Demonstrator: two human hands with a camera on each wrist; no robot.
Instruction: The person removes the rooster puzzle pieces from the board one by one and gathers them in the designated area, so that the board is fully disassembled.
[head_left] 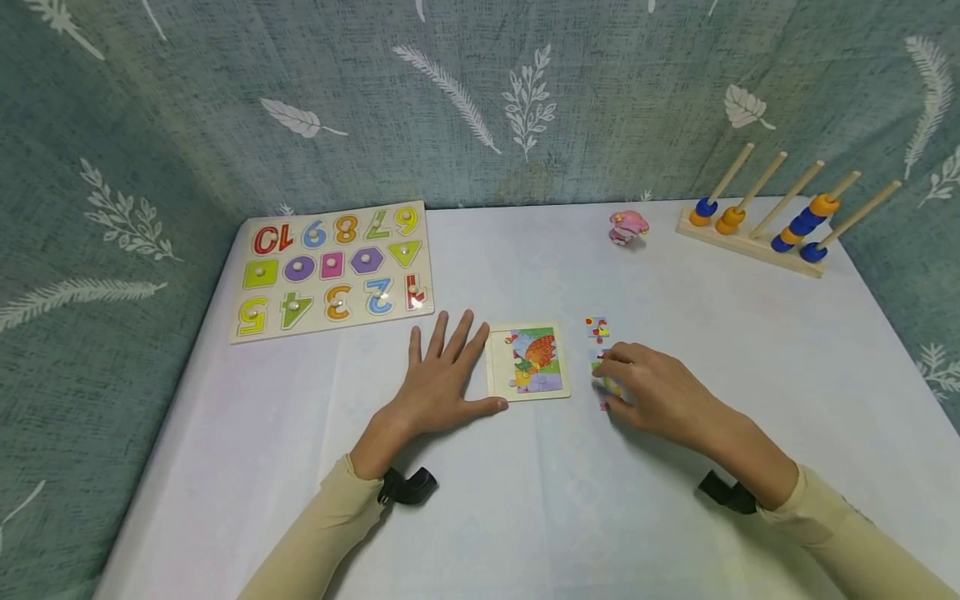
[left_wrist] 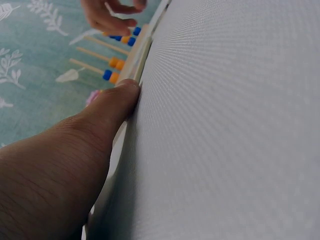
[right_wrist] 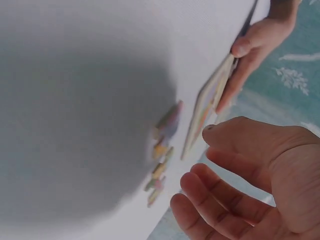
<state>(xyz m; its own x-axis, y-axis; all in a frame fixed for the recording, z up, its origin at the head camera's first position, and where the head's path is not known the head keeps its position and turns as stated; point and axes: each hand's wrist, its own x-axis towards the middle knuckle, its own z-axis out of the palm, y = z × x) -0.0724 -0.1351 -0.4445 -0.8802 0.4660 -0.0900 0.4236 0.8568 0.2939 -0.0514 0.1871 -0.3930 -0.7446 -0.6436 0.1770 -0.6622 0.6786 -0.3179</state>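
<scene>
A small wooden jigsaw tray (head_left: 501, 354) lies mid-table. Joined pieces showing a red-brown hen (head_left: 538, 354) fill its right part, and bare wood shows at its left. My left hand (head_left: 437, 387) lies with fingers spread at the tray's left side, thumb at the lower left corner. To the right of the tray, my right hand (head_left: 663, 396) hovers over a column of loose jigsaw pieces (head_left: 597, 327), partly covering them. In the right wrist view its fingers curve loosely, apart from the thumb, with nothing between them; the loose pieces (right_wrist: 167, 122) lie on the table beyond.
At the back left lies a wooden number and shape peg board (head_left: 315, 265). A small pink figurine (head_left: 628, 226) stands at the back, right of centre. Farther right is a wooden peg stand (head_left: 750, 242) with blue and orange beads. Patterned green cloth (head_left: 480, 100) rises behind the table.
</scene>
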